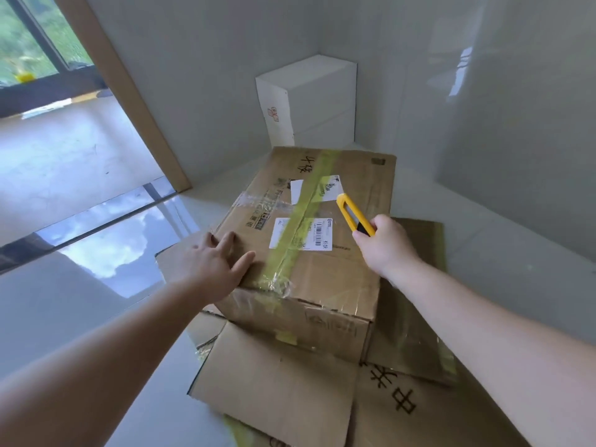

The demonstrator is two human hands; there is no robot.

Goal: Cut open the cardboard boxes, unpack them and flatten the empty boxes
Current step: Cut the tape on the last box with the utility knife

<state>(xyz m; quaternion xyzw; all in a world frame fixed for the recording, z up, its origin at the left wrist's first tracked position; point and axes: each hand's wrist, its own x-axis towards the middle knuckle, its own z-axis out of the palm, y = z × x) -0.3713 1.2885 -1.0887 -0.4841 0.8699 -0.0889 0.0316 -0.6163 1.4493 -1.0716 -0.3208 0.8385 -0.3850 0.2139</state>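
Observation:
A closed brown cardboard box lies in the middle of the floor, sealed along its top with a yellow-green tape strip and clear tape, with white shipping labels on it. My left hand rests flat on the box's near left top edge, fingers spread. My right hand grips a yellow utility knife above the right side of the box top, its tip pointing toward the tape near the far label. I cannot see a blade touching the tape.
Flattened cardboard lies under and in front of the box. A white box stands in the far corner against grey walls. A doorway with a wooden frame opens at the left onto a glossy floor.

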